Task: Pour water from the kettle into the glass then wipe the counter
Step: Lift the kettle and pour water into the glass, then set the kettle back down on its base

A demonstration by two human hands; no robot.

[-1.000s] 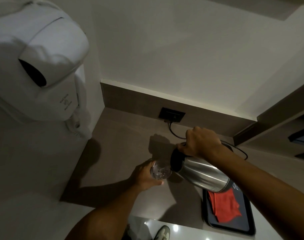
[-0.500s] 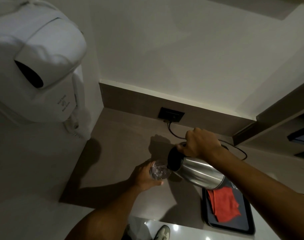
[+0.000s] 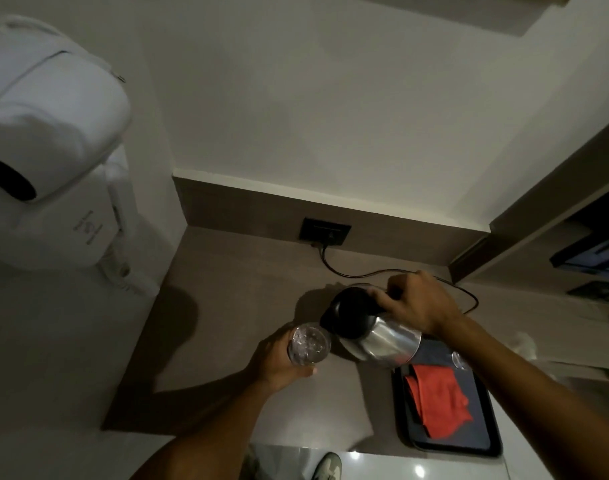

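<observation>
A steel kettle (image 3: pixel 382 337) with a black lid and spout is tilted to the left above the brown counter (image 3: pixel 227 299). My right hand (image 3: pixel 417 303) grips its handle from above. Its spout hangs right over the rim of a clear glass (image 3: pixel 309 344) with water in it. My left hand (image 3: pixel 279 362) is wrapped around that glass from the left and below. A red cloth (image 3: pixel 438 398) lies folded on a dark tray (image 3: pixel 483 434) to the right, under my right forearm.
A black cord (image 3: pixel 348 271) runs from a wall socket (image 3: pixel 325 230) across the counter's back toward the kettle's base. A white wall-mounted unit (image 3: pixel 53 150) juts out at the upper left. A second glass (image 3: pixel 459 360) peeks out beside the tray. Shelving stands at the right.
The kettle has tipped back toward upright, its steel body shorter in view and the black lid showing more. The glass stays in my left hand in about the same place.
</observation>
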